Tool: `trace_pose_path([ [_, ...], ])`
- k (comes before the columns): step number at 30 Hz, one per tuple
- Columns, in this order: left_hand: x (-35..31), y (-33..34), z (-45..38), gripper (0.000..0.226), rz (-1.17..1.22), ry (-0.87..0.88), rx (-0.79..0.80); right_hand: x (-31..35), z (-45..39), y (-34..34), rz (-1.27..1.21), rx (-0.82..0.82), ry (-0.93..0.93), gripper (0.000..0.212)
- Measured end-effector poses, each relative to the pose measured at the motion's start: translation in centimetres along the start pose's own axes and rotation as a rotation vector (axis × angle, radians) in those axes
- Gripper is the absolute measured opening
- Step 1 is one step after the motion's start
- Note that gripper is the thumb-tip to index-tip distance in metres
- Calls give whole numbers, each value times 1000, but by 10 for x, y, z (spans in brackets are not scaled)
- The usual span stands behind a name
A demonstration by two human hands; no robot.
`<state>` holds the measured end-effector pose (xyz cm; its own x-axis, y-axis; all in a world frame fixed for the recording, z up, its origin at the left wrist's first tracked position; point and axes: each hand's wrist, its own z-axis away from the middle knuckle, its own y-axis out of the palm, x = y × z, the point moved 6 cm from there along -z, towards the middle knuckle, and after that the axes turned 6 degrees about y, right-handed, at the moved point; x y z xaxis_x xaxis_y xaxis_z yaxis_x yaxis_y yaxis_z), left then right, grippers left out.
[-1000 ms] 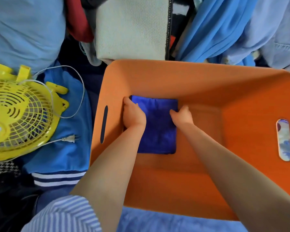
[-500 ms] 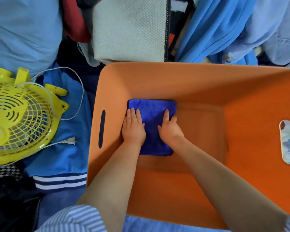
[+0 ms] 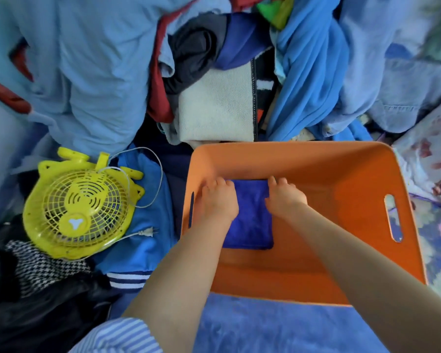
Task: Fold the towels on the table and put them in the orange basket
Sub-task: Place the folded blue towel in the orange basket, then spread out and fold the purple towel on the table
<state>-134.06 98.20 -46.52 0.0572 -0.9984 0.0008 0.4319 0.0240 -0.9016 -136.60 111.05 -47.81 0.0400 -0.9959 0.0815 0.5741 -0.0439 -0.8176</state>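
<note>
It was a home laundry corner: heaped clothes filled the top of the frame, a yellow fan lay at left.

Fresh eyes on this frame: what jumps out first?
The orange basket at centre right, with both hands inside on a folded dark blue towel against its left wall: left hand on the towel's left edge, right hand on its right. Next, the yellow fan lying at left on blue clothing, unplugged.
</note>
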Motion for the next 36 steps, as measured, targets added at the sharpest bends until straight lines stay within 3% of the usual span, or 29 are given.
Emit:
trace_pose_path([
  [9, -28, -170, 113, 43, -86, 5, -203, -6, 150, -172, -28, -333, -169, 39],
  [16, -72, -262, 255, 34, -197, 88, -430, -35, 306, -231, -61, -574, -216, 31],
  [23, -142, -285, 385, 34, -406, 303, -553, -90, 454, -227, -52, -742, -102, 30],
  [27, -181, -285, 444, 34, -392, 421, -620, -124, 530, -212, -67, -815, 18, 33],
  [36, -343, -220, 614, 35, -445, 870, -644, -271, 751, -104, -117, -935, 528, 35],
])
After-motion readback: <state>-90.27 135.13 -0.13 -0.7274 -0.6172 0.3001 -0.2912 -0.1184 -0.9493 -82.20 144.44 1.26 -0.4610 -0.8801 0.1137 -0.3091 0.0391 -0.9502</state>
